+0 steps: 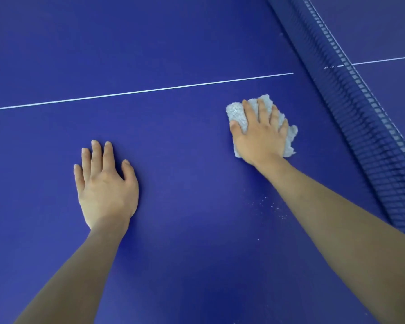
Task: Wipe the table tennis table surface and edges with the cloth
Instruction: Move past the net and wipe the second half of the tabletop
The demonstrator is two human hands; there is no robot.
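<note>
A small, pale grey cloth (pixel 237 113) with a nubbly, fluffy texture lies bunched flat on the deep blue table tennis table (pixel 173 148), to the right of the middle of the view and near the net. My right hand (pixel 260 134) lies palm down on top of it, fingers straight and slightly spread, pressing it to the surface rather than curling round it. My thumb rests along the cloth's left side. Ragged edges of the cloth stick out past my fingertips, past the thumb and on the little-finger side.

Just below that hand, beside my bare right forearm, a light scatter of tiny white specks (pixel 269 204) dots the blue surface.

My left hand (pixel 104 183) rests flat on the table well to the left of the cloth and nearer to me, palm down, fingers relaxed and close together, thumb out to the side. It holds nothing. Both forearms reach in from the bottom of the view.

A thin white line (pixel 138 91) crosses the table beyond both hands, rising slightly from left to right and stopping short of the net. The dark blue mesh net (pixel 360 108) runs diagonally down the right side, from the top edge to the right edge. Past it, another stretch of blue table shows, with its own thin white line (pixel 384 60).
</note>
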